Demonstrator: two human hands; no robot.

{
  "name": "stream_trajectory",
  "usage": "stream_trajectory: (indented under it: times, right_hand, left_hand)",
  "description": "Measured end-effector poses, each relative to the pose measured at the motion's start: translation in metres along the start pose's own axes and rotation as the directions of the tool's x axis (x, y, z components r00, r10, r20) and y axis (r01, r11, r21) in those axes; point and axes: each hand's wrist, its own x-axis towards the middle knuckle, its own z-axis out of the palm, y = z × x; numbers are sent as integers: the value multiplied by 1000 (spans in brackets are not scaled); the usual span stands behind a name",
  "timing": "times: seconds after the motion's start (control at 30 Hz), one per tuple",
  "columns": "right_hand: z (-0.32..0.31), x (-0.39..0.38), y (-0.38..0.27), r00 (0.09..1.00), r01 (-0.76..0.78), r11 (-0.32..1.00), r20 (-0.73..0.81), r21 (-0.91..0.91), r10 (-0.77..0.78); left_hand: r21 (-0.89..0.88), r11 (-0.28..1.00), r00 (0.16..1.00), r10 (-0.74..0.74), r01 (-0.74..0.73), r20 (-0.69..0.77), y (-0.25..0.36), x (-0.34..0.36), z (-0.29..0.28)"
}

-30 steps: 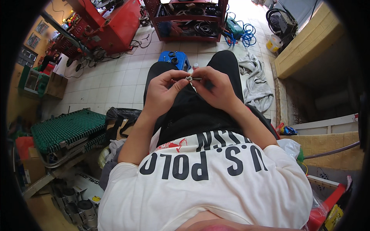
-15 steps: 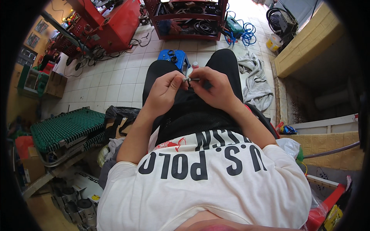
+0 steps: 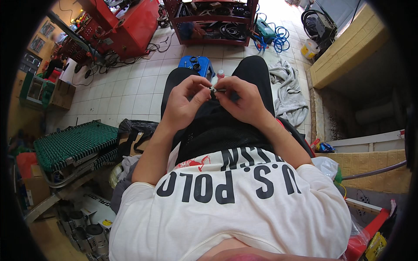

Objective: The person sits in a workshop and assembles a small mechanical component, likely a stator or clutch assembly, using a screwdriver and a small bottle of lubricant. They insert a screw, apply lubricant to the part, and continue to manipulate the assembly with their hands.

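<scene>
Above my lap, both hands meet at a small metal bolt [image 3: 221, 90], a slim shaft with a wider silvery end. My right hand [image 3: 244, 101] pinches it between thumb and fingertips, and part of the shaft shows beneath the index finger. My left hand [image 3: 182, 104] has its thumb and index finger closed around the wider end, which they mostly cover. Just beyond my hands stands a bottle [image 3: 220, 74] with a pale cap, partly hidden by my fingers. Past my left knee is a low blue stool [image 3: 208, 65] with black ring-shaped parts on top.
A red tool cart [image 3: 213, 42] and a red machine [image 3: 135, 37] stand on the tiled floor ahead. Grey cloth [image 3: 289, 93] lies by my right leg. To my left is a green woven folding bed [image 3: 74, 145]. Blue hose [image 3: 281, 37] coils at the far right.
My left thumb and index finger have shifted around the bolt's wider end, and less of that end shows now. My right hand has stayed nearly still.
</scene>
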Motion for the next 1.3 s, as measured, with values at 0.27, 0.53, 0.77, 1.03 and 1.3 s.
stream_trajectory:
  times: [0.27, 0.53, 0.77, 1.03, 1.3]
  right_hand:
    - [-2, 0, -3, 999, -14, 1000, 43, -19, 15]
    - [0, -2, 0, 999, -22, 1000, 29, -13, 22]
    - [3, 0, 11, 995, -103, 992, -3, 71, 103]
    - [-18, 24, 89, 824, -453, 411, 195, 791, 531]
    - [-23, 68, 165, 745, -441, 171, 252, 881, 618]
  left_hand:
    - [-53, 996, 998, -67, 67, -5, -1, 0, -1]
    - [-24, 999, 999, -34, 35, 42, -12, 0, -1]
    - [-138, 978, 988, -156, 157, 18, -26, 13, -17]
    - [-170, 930, 923, -351, 325, -156, -71, 71, -81]
    - [-328, 844, 856, -492, 425, -159, -124, 144, -129]
